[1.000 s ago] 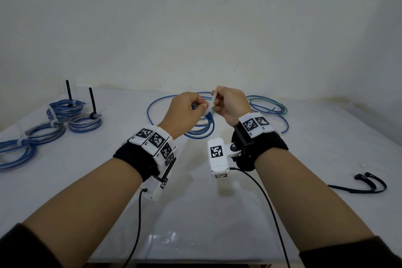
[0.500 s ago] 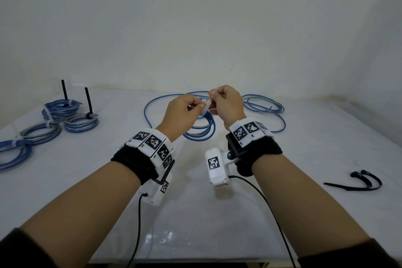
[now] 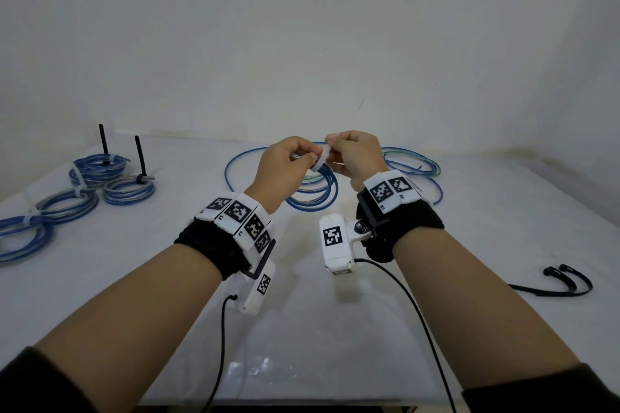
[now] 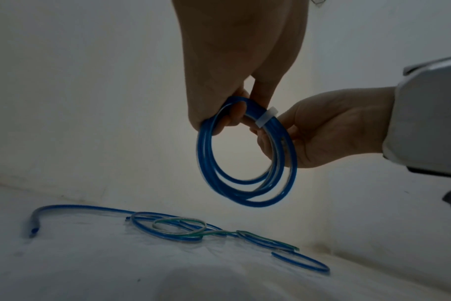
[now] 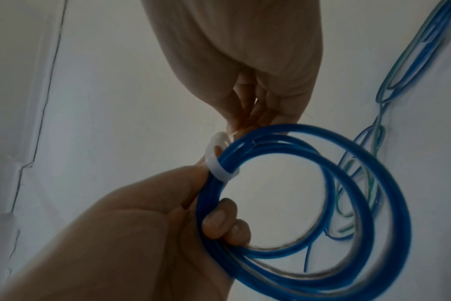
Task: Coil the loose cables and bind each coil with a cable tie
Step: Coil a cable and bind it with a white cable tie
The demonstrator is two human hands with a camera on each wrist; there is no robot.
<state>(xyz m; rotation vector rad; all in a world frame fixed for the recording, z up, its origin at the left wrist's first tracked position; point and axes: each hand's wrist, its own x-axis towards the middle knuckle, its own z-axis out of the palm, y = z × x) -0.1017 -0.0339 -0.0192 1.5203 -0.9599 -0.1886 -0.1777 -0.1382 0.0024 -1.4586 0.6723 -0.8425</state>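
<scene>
A coil of blue cable point(image 4: 204, 154) point(image 5: 403, 224) hangs in the air between both hands. My left hand point(image 3: 302, 157) point(image 4: 229, 114) grips the coil's top, fingers curled through the ring. A white cable tie point(image 3: 320, 163) point(image 4: 267, 117) point(image 5: 216, 163) loops around the strands just beside those fingers. My right hand point(image 3: 335, 151) point(image 5: 255, 114) pinches the tie's upper end. In the head view the hands hide most of the coil.
Loose blue and green cables point(image 3: 412, 161) point(image 4: 178, 230) lie on the white table point(image 3: 335, 329) behind the hands. Several tied coils point(image 3: 129, 191) sit at the far left, two with black tie tails standing up. Black cable ties point(image 3: 567, 282) lie at the right.
Both hands stay together on the coil and tie, drifting slightly up and left in view. Neither hold has changed.
</scene>
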